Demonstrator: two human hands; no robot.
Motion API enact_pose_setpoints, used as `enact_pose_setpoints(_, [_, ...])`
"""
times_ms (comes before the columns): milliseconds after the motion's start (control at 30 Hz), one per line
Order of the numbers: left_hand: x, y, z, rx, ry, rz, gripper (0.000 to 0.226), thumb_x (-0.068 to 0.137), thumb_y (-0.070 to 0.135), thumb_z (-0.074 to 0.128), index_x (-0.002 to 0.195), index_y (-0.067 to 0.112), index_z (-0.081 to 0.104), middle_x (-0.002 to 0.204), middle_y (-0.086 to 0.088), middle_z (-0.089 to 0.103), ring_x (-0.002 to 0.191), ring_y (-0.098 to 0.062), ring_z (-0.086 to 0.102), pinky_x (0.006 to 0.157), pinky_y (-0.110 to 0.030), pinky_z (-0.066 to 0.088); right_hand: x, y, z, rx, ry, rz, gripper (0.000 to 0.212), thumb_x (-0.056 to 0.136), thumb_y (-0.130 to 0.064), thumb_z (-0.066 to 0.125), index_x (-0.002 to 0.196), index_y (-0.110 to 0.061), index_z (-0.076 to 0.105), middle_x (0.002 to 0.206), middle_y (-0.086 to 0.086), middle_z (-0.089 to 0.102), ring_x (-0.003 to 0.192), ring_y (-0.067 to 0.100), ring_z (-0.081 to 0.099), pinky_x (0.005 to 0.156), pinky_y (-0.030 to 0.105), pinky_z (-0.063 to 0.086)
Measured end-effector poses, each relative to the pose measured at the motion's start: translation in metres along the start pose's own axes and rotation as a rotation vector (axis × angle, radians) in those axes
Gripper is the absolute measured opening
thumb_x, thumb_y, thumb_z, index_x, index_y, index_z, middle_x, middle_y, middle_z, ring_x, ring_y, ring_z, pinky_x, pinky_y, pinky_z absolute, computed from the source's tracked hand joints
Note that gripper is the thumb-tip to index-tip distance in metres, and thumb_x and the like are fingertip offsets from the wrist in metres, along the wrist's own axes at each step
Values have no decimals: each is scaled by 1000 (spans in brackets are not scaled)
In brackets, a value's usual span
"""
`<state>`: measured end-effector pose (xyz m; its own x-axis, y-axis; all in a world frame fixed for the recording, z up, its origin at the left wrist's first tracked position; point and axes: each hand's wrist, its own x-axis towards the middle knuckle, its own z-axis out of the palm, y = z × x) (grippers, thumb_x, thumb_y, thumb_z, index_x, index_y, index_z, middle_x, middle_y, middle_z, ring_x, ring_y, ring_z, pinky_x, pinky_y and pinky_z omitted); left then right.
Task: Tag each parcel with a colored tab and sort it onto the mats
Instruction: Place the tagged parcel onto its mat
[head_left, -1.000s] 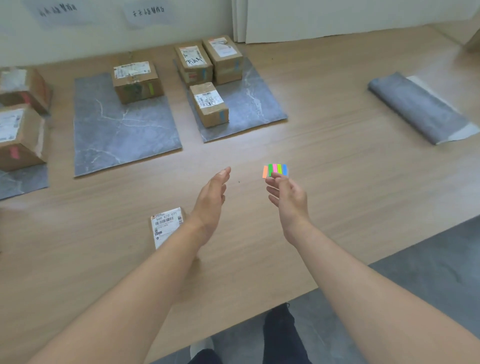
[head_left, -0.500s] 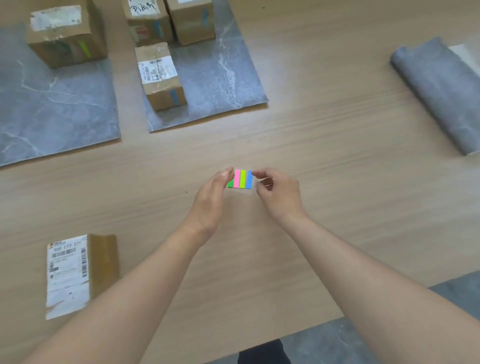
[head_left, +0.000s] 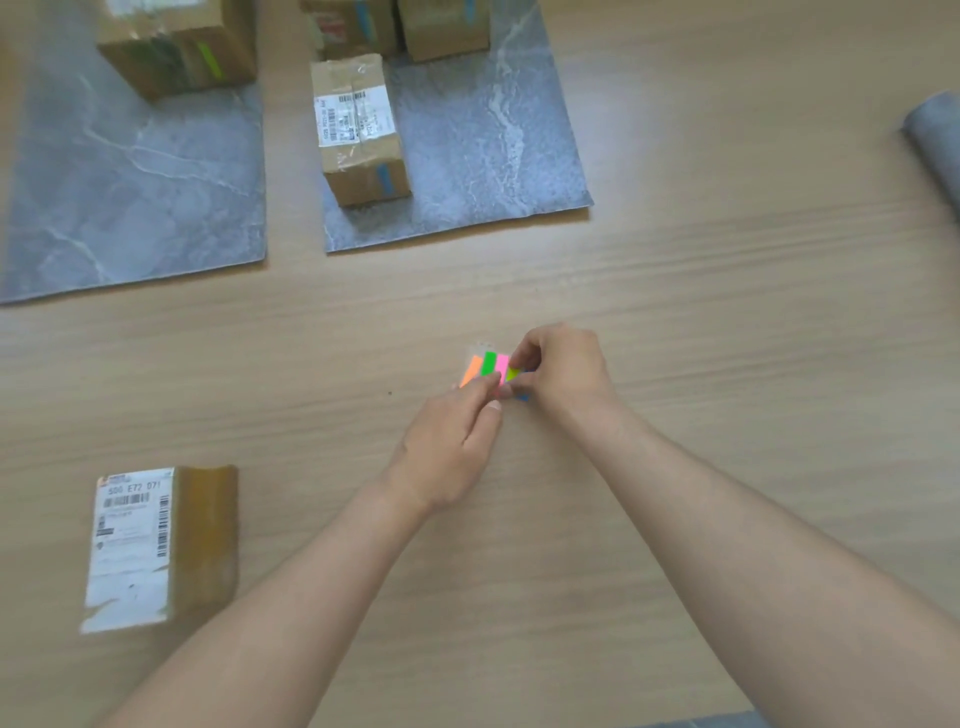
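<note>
Over the middle of the wooden table both hands meet on a small pad of coloured tabs (head_left: 487, 365) with orange, green, pink, yellow and blue strips. My left hand (head_left: 452, 441) pinches its near edge; my right hand (head_left: 563, 371) pinches its right side. A flat brown parcel (head_left: 161, 545) with a white label lies on the bare table at the lower left. A left grey mat (head_left: 130, 182) bears a box with a green tab (head_left: 176, 52). A right grey mat (head_left: 483, 156) bears a box with a blue tab (head_left: 361, 135) and two more behind it.
A rolled grey mat (head_left: 935, 140) lies at the right edge of the table. The table's near edge runs along the bottom right, with grey floor (head_left: 701, 722) beyond it.
The view has dropped and closed in on the table. My left hand came up to the tab pad and now pinches it; my right hand shifted its grip along the pad's right side.
</note>
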<state>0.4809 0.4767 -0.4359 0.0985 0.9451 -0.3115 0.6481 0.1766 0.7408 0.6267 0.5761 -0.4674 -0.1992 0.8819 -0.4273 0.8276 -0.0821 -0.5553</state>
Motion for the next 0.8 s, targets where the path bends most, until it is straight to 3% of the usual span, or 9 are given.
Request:
enact_pose_setpoints(100, [1,0,-2,41,-14,-3,50,94,30,35,135,14,59,121,-8,69,111,-30,61,93,-38,44,2,0,-2,-59,-4,-20,17,73,-19,87,88,-21,80,84,0,73,83,19,70,69,25,49])
enact_pose_setpoints(200, [1,-2,-2,122,-36,-4,53,91,29,38,138,12,56,117,-12,69,105,-32,60,91,-34,40,-2,0,-3,-198,-20,-166,12,82,-19,78,94,-21,80,94,5,73,91,26,67,74,31,52])
enact_pose_setpoints(300, [1,-7,1,187,-46,41,54,86,21,41,136,8,57,124,-13,65,112,-32,59,101,-34,40,-7,0,-5,-246,-36,-266,12,85,-20,74,96,-19,78,93,6,70,92,29,66,76,38,54])
enact_pose_setpoints(367, [2,-13,6,256,-60,88,53,84,24,37,127,6,64,135,-13,58,120,-32,57,104,-38,45,-8,0,-8,-215,-35,-277,15,83,-19,73,97,-18,79,91,3,72,90,27,67,77,37,54])
enact_pose_setpoints(433, [3,-17,11,340,-59,124,55,82,29,35,121,6,66,134,-14,56,116,-35,57,98,-38,49,-8,1,-10,-182,-41,-287,19,81,-14,72,98,-18,80,91,3,73,90,25,68,77,34,53])
enact_pose_setpoints(600, [0,-12,16,457,-16,141,61,79,32,37,131,11,62,135,-14,55,113,-32,56,93,-34,46,-8,4,-11,-150,-27,-273,25,89,-8,65,107,-17,80,101,6,76,97,26,68,81,30,48])
enact_pose_setpoints(733, [-2,-10,19,487,15,139,63,78,34,36,131,11,62,139,-13,52,119,-30,53,94,-34,47,-5,7,-8,-111,-10,-257,26,89,-9,65,107,-20,79,91,2,74,91,23,68,76,26,44])
enact_pose_setpoints(800, [-2,-10,22,483,24,135,61,78,33,38,128,10,63,137,-14,53,118,-31,53,92,-35,49,-6,9,-5,-4,119,-174,26,88,-7,63,106,-19,77,87,-1,73,88,21,69,76,22,42])
